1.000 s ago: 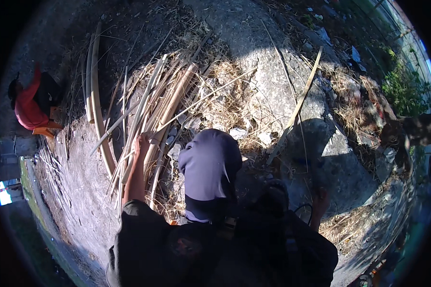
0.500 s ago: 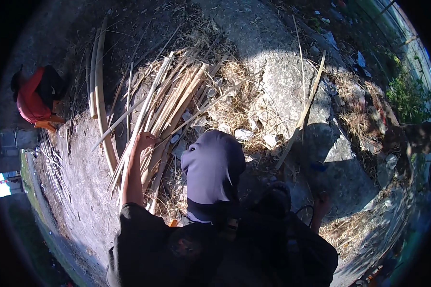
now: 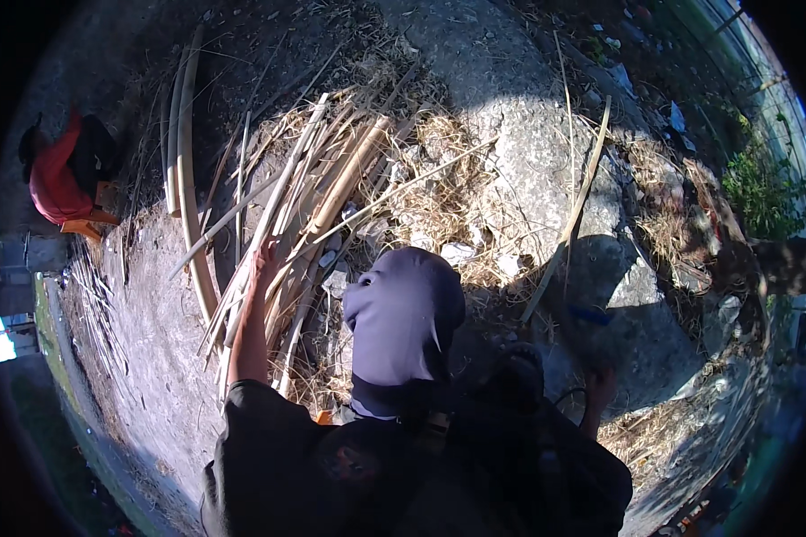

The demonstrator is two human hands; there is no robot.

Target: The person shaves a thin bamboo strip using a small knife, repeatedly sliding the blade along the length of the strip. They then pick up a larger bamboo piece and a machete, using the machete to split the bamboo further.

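Two hands, one pile and one loose strip are shown. The left hand (image 3: pixel 261 259) reaches forward on an outstretched bare forearm and rests among the pile of split bamboo strips (image 3: pixel 318 201), which lies on the ground ahead and to the person's left, fanned out over dry straw (image 3: pixel 439 201); its grip cannot be judged, since the fingers are lost among the strips. The right hand (image 3: pixel 600 380) sits low in deep shadow at the person's right side, and whether it is open or closed cannot be told. One long single strip (image 3: pixel 571 215) lies apart from the pile, slanting across a pale concrete slab (image 3: pixel 519 152). Three or so curved strips (image 3: pixel 184 161) lie along the pile's left edge. A second person in a red garment (image 3: pixel 55 179) crouches well apart at far left. Against the frame half a second earlier, the left hand lies at much the same place on the pile, the forearm equally extended; the pile and the single strip keep their positions, with only a slight shift of view.
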